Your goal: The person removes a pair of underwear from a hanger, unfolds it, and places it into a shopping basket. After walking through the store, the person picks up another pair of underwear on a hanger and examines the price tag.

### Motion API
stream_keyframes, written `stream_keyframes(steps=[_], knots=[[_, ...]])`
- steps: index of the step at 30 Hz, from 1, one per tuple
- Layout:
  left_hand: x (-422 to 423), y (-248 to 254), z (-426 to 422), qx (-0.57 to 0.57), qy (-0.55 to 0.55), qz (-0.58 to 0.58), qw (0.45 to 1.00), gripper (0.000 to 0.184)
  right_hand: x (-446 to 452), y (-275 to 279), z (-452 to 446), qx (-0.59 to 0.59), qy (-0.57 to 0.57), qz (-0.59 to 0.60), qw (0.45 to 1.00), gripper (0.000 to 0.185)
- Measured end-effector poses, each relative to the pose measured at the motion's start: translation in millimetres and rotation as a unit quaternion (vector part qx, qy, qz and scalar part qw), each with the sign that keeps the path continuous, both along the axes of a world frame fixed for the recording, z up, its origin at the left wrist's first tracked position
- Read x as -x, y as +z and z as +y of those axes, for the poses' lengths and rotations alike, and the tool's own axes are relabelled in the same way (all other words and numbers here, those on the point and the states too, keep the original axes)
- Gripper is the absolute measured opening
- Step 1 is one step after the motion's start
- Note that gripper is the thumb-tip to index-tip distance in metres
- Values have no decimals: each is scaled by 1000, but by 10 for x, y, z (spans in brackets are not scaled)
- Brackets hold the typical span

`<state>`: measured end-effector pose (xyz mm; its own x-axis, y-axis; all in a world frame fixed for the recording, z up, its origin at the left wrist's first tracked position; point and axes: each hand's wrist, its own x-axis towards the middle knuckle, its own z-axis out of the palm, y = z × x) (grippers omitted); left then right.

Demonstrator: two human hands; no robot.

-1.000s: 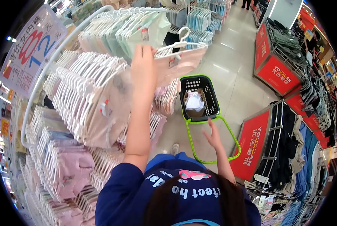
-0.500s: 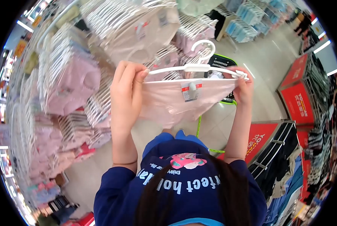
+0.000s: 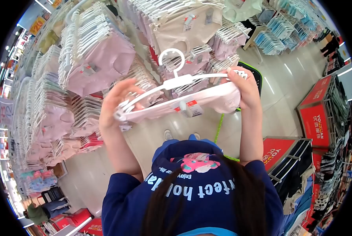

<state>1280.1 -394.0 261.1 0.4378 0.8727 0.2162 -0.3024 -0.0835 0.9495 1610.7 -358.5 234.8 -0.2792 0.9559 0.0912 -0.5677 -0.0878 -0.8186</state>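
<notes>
A white hanger (image 3: 178, 81) with pale pink underwear (image 3: 219, 101) clipped on it is held up in front of my chest, its hook upward. My right hand (image 3: 245, 86) grips the hanger's right end near the clip. At the other end, my left hand (image 3: 119, 103) is blurred, its fingers apart around the left clip; whether they press on it I cannot make out. A red and white tag (image 3: 188, 107) hangs at the middle of the waistband.
Racks of pink underwear (image 3: 101, 59) and beige underwear (image 3: 191, 29) stand ahead and left. Partly hidden behind my right hand is a black basket (image 3: 254, 74) with a green rim. Red clothing bins (image 3: 315, 118) line the right. A person (image 3: 38, 212) is at lower left.
Since a second ago the hanger has come away from the rack to my chest, and my right hand has taken its right end. Lately the hanger has tilted, its left end dropping.
</notes>
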Motion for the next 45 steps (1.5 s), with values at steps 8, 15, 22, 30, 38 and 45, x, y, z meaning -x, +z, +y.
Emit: stream_keyframes(steps=[8,15,22,30,38,45], knots=[[-476,-563,67,190,-113,-387,895,56,918,253,225,93,56,76,991,18],[-351,-1007,-141,235,-70,-388,888,56,1026,136,221,110,2,24,994,20],[-167,-1170,-325,247,-92,-365,893,55,1050,297,160,39,41,-86,995,24],[-26,-1089,-271,237,-110,-349,900,55,1028,222,261,-1,108,-104,989,33],[231,-783,-226,191,-89,-386,898,55,1095,190,285,-76,208,-93,971,41],[405,-530,-177,149,-68,-415,895,55,1128,164,253,-136,228,-206,942,45]])
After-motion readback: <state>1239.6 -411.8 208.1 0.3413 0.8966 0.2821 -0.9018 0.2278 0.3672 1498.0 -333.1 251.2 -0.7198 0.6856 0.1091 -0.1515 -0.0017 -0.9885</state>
